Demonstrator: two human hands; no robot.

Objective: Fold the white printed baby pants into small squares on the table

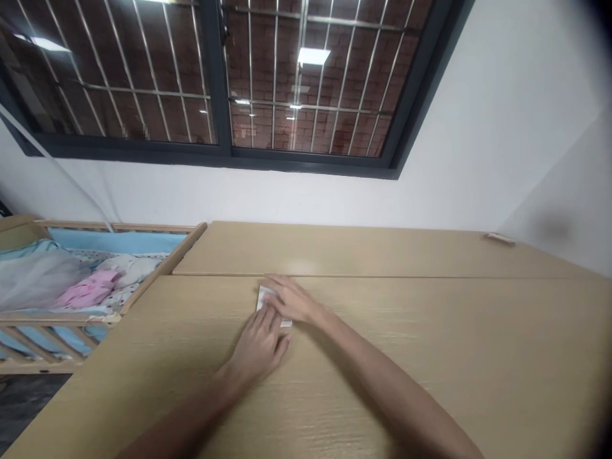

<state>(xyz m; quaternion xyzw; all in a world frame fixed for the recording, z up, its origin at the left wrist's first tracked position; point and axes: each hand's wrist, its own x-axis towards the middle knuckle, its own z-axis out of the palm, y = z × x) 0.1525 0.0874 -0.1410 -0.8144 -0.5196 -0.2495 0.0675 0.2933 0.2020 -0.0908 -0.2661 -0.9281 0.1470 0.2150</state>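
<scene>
Head view: both hands are down on a light wooden table (pixel 430 357), meeting near its middle over a small white folded item (pixel 264 296), probably paper or cloth; too little of it shows to tell which. It lies flat on the tabletop, just in front of the seam (pixel 382 277) where this table butts against a second one behind it.

Left hand (pixel 261 347): palm down, fingers stretched forward and flat, fingertips on the near edge of the white item. Pressing, not pinching; nothing is enclosed in the hand.

Right hand (pixel 291 299): comes in from the right, forearm running diagonally across the table, fingers spread and laid flat over the top of the white item, covering most of it. Also an open, flat press, no closed grasp. Only the item's left corner and a sliver by the left fingertips stay visible.

Left of the tables: a wooden cot (pixel 157 268) with blue lining, pink cloth (pixel 88 288) and grey fabric (pixel 33 277) inside.

Far right on the rear table: a small flat object (pixel 500 238), too small to identify.

Behind: white wall (pixel 478 159), dark-framed window (pixel 215 83) with bars and a brick surface beyond.
</scene>
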